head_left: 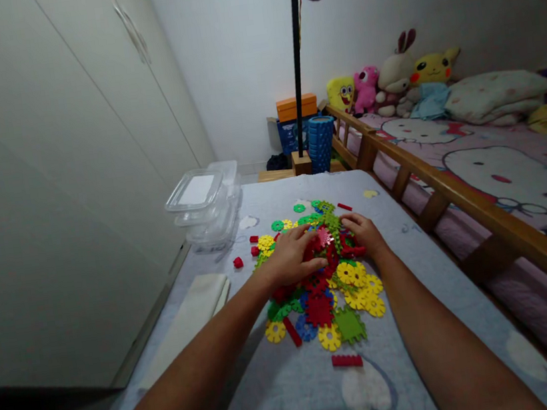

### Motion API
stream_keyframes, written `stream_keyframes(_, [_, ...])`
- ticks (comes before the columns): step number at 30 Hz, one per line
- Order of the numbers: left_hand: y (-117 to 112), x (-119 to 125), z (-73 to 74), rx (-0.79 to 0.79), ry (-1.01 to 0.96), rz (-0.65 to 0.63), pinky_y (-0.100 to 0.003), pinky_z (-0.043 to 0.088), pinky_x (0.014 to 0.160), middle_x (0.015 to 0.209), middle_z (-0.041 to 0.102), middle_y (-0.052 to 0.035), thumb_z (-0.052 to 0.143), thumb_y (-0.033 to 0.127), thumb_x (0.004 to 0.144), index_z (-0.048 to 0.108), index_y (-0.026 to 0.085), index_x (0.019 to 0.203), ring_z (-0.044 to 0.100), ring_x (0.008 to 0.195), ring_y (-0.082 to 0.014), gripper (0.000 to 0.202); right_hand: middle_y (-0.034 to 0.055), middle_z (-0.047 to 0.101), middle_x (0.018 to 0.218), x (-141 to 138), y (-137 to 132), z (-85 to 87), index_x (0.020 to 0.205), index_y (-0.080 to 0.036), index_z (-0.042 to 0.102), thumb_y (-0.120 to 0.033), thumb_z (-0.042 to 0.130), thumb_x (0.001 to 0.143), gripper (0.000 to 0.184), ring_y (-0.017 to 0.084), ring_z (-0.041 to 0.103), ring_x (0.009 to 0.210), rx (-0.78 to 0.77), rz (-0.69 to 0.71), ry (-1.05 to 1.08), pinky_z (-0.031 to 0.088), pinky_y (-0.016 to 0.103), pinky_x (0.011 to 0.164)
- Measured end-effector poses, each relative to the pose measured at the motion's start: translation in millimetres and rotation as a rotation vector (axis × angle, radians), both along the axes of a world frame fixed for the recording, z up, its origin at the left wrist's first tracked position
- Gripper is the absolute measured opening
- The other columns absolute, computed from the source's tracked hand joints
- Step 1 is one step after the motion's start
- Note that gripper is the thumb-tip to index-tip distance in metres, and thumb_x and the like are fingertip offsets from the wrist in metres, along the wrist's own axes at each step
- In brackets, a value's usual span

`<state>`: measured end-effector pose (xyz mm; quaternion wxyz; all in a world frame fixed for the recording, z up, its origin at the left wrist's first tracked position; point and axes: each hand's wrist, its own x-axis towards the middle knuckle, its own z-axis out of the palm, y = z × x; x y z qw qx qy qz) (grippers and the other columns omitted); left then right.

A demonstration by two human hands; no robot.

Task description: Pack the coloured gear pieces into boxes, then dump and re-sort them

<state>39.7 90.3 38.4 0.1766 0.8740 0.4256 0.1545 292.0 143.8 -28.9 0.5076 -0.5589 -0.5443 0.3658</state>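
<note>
A heap of plastic building pieces lies on the cloth-covered surface: yellow flower-shaped discs (353, 275), red square toothed plates (319, 310), a green square toothed plate (350, 325) and blue discs (306, 327). My left hand (294, 255) rests over the heap's left side, thumb and fingers apart, touching red pieces. At the right edge is my right hand (364, 232), its fingers loosely bent and apart against red and green pieces. A light-green toothed piece (331, 222) stands up between both hands. Pieces beneath the palms are hidden.
Stacked clear plastic containers (203, 204) stand at the left, with a folded white cloth (205, 295) in front. Loose red bars (347, 361) lie around the heap. A wooden bed rail (427, 185) borders the right side. Behind the far edge rises a black pole (297, 60).
</note>
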Motion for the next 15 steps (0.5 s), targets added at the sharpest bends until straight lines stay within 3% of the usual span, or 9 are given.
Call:
stream_keyframes(4, [-32.2,-24.5,2.5,-0.067,0.044,0.159,-0.063,0.017,0.124,0.166,0.031,-0.0087,0.077,0.067,0.068,0.044,0.037,0.152,0.019,0.155,-0.0426,0.095,0.0037,0.075,0.098,-10.3,-7.8,15.2,0.097,-0.022,0.073,-0.049,0.071,0.067,0.041,0.026,0.068,0.095,-0.084,0.214,0.084,0.052,0.043,0.092])
stream_keyframes(7, [-55.1,-46.1,-4.0,-0.145,0.111,0.262,-0.070,0.012,0.122,0.171,0.017,-0.0131,0.085,0.072,0.049,0.033,0.037,0.158,0.002,0.157,-0.0485,0.126,0.0034,0.077,0.101,-14.4,-10.2,25.4,0.099,-0.023,0.076,-0.046,0.070,0.070,0.038,0.026,0.068,0.096,-0.129,0.320,0.066,0.052,0.042,0.091])
stream_keyframes(9, [-68.8,-58.9,-13.6,-0.184,0.130,0.296,-0.072,0.013,0.120,0.171,0.013,-0.0171,0.089,0.069,0.041,0.029,0.035,0.160,-0.001,0.156,-0.0502,0.138,0.0032,0.077,0.101,-13.2,-3.5,28.8,0.097,-0.023,0.077,-0.047,0.068,0.071,0.036,0.026,0.067,0.099,-0.086,0.296,0.008,0.051,0.042,0.094])
stream_keyframes(12, [-84.1,-69.7,-31.5,-0.199,0.119,0.344,-0.076,0.017,0.116,0.171,0.012,-0.0194,0.093,0.064,0.031,0.027,0.036,0.161,0.000,0.154,-0.0535,0.148,0.0049,0.076,0.100,-4.5,22.3,25.5,0.093,-0.023,0.076,-0.051,0.066,0.072,0.037,0.028,0.065,0.105,0.016,0.148,-0.134,0.047,0.045,0.101])
stream_keyframes(15, [-88.8,-68.0,-44.8,-0.223,0.117,0.374,-0.077,0.016,0.115,0.171,0.012,-0.0197,0.092,0.060,0.035,0.022,0.035,0.162,0.003,0.155,-0.0527,0.147,0.0111,0.072,0.111,8.8,59.0,13.8,0.094,-0.022,0.073,-0.052,0.071,0.065,0.042,0.033,0.061,0.113,0.064,-0.021,-0.275,0.042,0.051,0.107])
